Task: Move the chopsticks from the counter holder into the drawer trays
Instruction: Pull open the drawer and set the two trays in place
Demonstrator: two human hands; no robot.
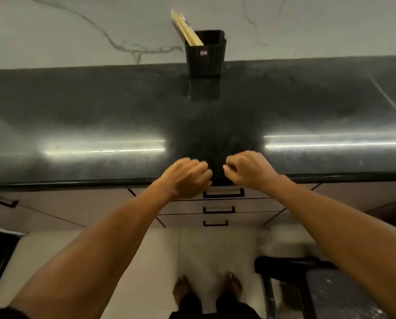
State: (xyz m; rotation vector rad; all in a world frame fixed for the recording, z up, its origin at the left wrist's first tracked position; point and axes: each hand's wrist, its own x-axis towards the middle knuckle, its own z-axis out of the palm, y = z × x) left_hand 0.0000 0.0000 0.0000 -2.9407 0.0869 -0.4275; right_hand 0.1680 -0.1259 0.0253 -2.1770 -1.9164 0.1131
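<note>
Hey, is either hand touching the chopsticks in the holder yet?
Apart. The head view shows both the left hand and right hand at the counter's front edge, with bare counter between them and the chopsticks in the holder.

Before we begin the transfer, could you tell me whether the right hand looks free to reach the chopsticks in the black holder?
Probably yes: the right hand holds nothing, and bare counter lies between it and the chopsticks.
</note>
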